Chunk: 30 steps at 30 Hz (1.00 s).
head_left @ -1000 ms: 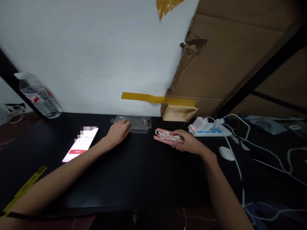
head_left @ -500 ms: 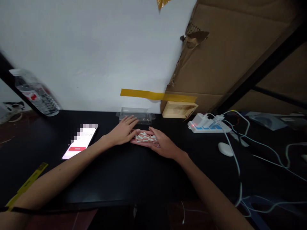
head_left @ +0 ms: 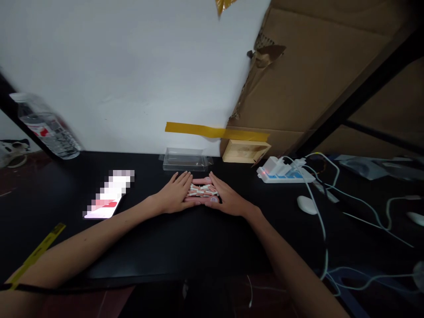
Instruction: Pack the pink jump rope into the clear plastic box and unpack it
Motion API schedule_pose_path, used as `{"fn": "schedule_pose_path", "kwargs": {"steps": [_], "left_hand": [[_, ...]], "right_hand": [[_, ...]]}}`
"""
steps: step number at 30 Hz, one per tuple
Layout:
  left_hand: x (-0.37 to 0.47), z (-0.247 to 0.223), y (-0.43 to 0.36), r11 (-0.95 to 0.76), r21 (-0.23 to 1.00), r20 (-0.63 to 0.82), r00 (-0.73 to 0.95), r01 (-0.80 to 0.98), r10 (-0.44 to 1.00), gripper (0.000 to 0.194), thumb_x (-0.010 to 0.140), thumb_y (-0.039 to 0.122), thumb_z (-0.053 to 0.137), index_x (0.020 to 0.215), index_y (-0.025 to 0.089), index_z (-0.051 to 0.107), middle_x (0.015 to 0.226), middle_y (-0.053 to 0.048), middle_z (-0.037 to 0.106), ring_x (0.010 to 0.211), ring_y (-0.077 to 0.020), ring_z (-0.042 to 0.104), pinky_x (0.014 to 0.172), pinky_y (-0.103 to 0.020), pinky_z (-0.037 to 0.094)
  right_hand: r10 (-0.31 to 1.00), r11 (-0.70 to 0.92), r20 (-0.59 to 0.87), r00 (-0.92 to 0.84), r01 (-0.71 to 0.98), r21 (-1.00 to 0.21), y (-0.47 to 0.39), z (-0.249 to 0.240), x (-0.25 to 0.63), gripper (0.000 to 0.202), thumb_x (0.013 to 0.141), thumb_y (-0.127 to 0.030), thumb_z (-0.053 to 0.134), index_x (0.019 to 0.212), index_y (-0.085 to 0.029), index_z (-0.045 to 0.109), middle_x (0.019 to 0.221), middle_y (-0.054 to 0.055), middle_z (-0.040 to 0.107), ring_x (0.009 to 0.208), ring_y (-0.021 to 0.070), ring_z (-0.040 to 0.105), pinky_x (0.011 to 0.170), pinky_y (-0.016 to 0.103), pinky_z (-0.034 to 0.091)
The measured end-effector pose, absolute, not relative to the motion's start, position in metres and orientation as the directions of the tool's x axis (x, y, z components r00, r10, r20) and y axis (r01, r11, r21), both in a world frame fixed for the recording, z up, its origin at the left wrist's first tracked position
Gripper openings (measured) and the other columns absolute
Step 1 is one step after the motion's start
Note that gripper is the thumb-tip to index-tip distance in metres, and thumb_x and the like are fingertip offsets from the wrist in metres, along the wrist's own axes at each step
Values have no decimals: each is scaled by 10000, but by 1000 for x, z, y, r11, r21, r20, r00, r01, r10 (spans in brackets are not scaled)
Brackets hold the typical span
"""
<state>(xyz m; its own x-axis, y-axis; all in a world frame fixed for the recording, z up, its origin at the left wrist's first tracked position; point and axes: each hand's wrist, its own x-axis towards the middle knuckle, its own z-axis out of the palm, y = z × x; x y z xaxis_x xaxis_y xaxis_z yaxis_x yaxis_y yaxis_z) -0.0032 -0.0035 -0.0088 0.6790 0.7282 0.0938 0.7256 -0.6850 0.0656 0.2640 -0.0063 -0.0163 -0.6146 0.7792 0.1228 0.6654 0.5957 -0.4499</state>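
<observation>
- Pink bundle (head_left: 203,190) sits at the centre of the frame, slightly below the middle, on the black desk (head_left: 152,254); pink bands run along its far and near edges, with white-tipped sticks (head_left: 199,193) packed between them.
- Left hand (head_left: 172,193) is clamped on the bundle's left end: fingers straight and together, fingertips by the far edge, thumb along the near edge.
- Right hand (head_left: 230,197) mirrors it, clamped on the right end, its thumb pointing inward; the two hands stay apart, with the sticks showing between them.
- Handling, as I judge it: light, with thin sticks that could bend or slide out if squeezed hard in the middle. How stiff the pink bands are, I cannot tell.
- Best hold, likely: both ends, thumb and fingers spanning the pink bands, with even, gentle pressure and the whole kept level.
- Clear plastic box (head_left: 185,161) lies just above the hands in the frame, near the wall; it looks thin-walled, slippery and easy to dent.
</observation>
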Motion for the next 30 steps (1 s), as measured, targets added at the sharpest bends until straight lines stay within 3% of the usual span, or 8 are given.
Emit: {"fn": "schedule_pose_path", "kwargs": {"steps": [4,11,15,21,25,30], "left_hand": [[-6,-5,-4,-670,120,79,665,733,742,892,943,726,326,1579,110,210,1610,-202,260,1495,-363,224,1156,-535,262],[-6,-8,-2,-710,179,153,694,681,703,833,922,643,446,1526,88,302,1575,-207,345,1467,-343,309,1181,-473,254],[-2,-10,-6,-695,163,173,673,701,719,825,914,634,448,1502,68,332,1553,-220,378,1452,-358,335,1172,-484,261],[1,-4,-7,-693,67,160,678,718,718,804,889,611,411,1466,52,369,1515,-245,422,1428,-373,369,1179,-508,217],[5,0,-8,-690,65,158,675,721,720,805,847,581,477,1408,6,425,1437,-266,502,1366,-379,452,1166,-470,271],[7,-5,-12,-681,105,209,653,725,728,739,968,574,352,1409,-16,421,1453,-263,478,1364,-359,449,1147,-441,310]], "right_hand": [[755,635,160,-635,651,-416,-8,-18,258,1102,854,-718,561,1609,-163,-19,1671,188,66,1531,358,137,1216,571,225],[760,643,191,-622,675,-363,-10,-15,252,1046,865,-689,567,1609,-139,79,1664,201,113,1531,347,150,1222,552,228],[749,655,187,-636,665,-358,-9,-13,251,1047,877,-697,539,1604,-97,83,1657,215,128,1534,345,128,1229,555,214],[711,694,199,-674,629,-350,-7,-14,253,970,896,-694,511,1607,-153,133,1662,160,157,1533,341,136,1225,567,228],[715,692,218,-664,633,-347,-8,-13,252,918,914,-698,470,1600,-160,184,1653,157,199,1531,340,144,1223,582,223],[738,667,211,-641,646,-371,-8,-15,252,805,992,-648,302,1593,-123,198,1650,170,200,1533,304,152,1235,541,216]]}}
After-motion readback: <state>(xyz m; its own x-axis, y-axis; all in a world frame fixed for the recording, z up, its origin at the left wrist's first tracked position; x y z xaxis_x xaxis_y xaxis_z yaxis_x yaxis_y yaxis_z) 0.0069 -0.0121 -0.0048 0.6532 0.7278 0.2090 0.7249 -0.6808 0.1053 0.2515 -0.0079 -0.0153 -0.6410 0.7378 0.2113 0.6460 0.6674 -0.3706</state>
